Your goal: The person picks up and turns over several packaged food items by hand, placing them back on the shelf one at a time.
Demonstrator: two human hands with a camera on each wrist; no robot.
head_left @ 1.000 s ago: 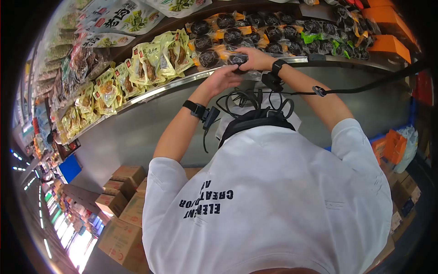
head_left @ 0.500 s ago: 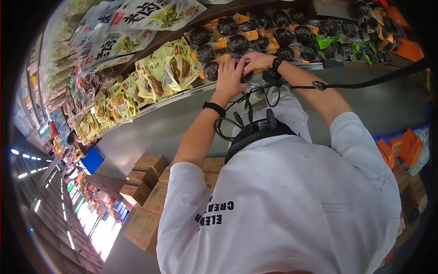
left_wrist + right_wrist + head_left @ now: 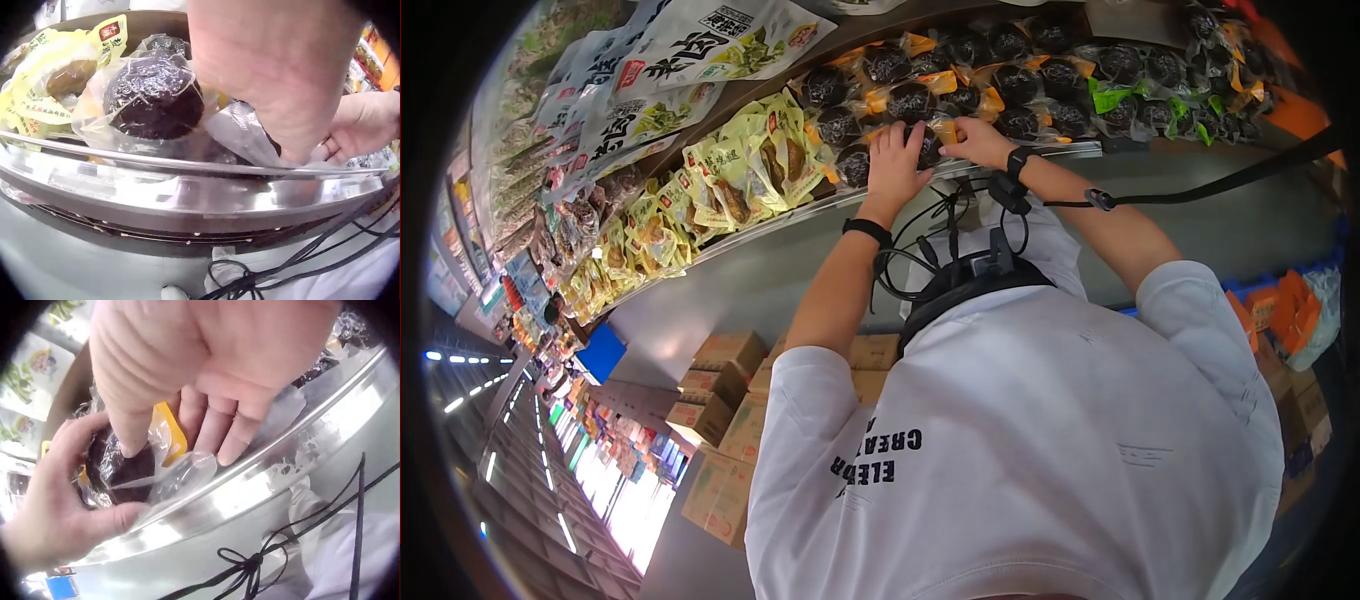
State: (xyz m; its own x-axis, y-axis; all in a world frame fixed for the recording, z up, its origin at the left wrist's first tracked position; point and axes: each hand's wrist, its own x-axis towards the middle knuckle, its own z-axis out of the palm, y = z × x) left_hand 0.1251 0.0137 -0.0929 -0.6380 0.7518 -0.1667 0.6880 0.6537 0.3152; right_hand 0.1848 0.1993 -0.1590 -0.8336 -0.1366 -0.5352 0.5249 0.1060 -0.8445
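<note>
Dark round food vacuum-packed in clear plastic (image 3: 128, 469) lies at the front of the shelf, between both hands. My left hand (image 3: 894, 170) grips it from the left, thumb on its near side and fingers round its far side, as the right wrist view shows. On its right side my right hand (image 3: 984, 144) presses its thumb against the dark food, with the other fingers behind the pack's yellow flap (image 3: 173, 434) and clear plastic edge. Another dark round pack (image 3: 153, 100) sits just left of the left hand in the left wrist view.
A metal rail (image 3: 219, 190) edges the shelf. Yellow food bags (image 3: 745, 165) stand to the left, silver bags (image 3: 700, 50) behind them, and packs with green trim (image 3: 1140, 95) to the right. Cardboard boxes (image 3: 725, 495) are stacked low at left. Black cables (image 3: 935, 245) hang before the shirt.
My left hand has moved from in front of the shelf edge onto the pack. My right hand has shifted from over the pack to its right side.
</note>
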